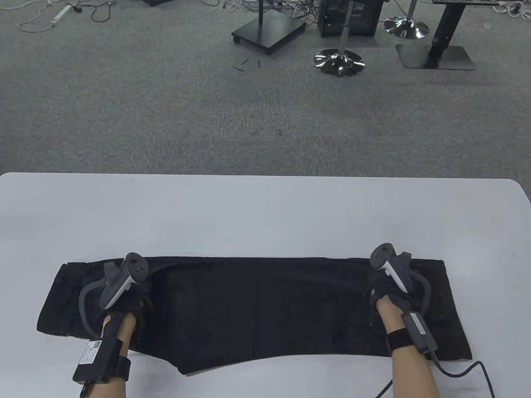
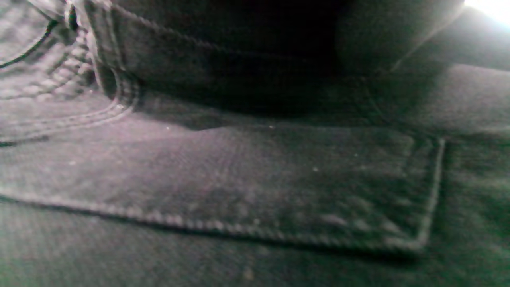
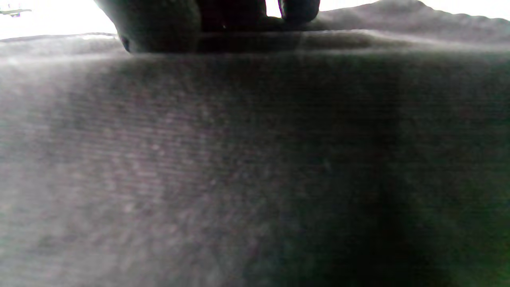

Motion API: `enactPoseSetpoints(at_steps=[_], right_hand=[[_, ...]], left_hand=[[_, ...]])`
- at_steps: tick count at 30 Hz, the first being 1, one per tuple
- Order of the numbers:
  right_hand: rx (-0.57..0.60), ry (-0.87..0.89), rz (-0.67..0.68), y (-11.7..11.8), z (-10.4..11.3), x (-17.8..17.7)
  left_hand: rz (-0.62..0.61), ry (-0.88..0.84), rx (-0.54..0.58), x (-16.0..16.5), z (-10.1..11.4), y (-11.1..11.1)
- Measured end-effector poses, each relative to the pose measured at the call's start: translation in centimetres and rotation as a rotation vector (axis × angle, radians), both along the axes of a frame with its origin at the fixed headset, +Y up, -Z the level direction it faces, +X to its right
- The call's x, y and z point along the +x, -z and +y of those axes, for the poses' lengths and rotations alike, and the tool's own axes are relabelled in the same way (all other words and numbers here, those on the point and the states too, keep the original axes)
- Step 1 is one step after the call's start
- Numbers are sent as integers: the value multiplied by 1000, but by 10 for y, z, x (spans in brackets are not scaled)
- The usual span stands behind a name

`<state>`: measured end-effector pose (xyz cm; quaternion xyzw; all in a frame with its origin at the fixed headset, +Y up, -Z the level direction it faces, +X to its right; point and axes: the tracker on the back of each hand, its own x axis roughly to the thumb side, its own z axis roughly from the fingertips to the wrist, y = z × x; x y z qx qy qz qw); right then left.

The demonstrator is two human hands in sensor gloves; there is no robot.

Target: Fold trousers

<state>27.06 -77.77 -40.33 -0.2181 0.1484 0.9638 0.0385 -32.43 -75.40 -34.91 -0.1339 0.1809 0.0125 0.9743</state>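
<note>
Fingers hidden, wrist views blurred

Strapped trackers cover both hands' fingers on the black denim trousers (image 1: 257, 306); a stitched patch pocket (image 2: 255, 187) shows soft, and dark gloved fingertips (image 3: 159, 24) are cut off.

left hand (image 1: 124, 298): black glove, grey-white tracker | right hand (image 1: 392, 290): same, black wristband

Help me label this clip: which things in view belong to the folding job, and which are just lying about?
Part of the job:
- black trousers, laid flat across the table
- left hand, resting on the trousers
- right hand, resting on the trousers

Just lying about:
- stool bases on the carpet
- wheeled stand
- floor cables
</note>
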Motion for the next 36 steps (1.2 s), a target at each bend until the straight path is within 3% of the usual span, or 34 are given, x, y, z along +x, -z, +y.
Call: enactPoseSetpoints(at_steps=[10,14,19,23,26,29,32,34,36], right_hand=[[116,-3,25,-8,30,4],[197,-54,-41,-15,39,10],[70,22,-50,-23,18,16],[-163,95,-105,-28,-3,29],[-139,192,-160,-30,-8,45],[-190,203,-167,-30,-11,52],[-179,220,-176,-28,-11,53],[-187,215,-178,-27,-11,54],[-171,223,-192,-27,-12,55]], left_hand=[[9,-10,-24,0,2,3],[15,-4,-36,0,2,7],[12,-3,-35,0,3,7],[-4,6,12,-5,7,3],[-39,77,25,-13,19,0],[-42,147,58,-19,32,-1],[-3,165,174,-22,43,-4],[12,159,259,-22,45,-6],[24,144,241,-20,40,-7]])
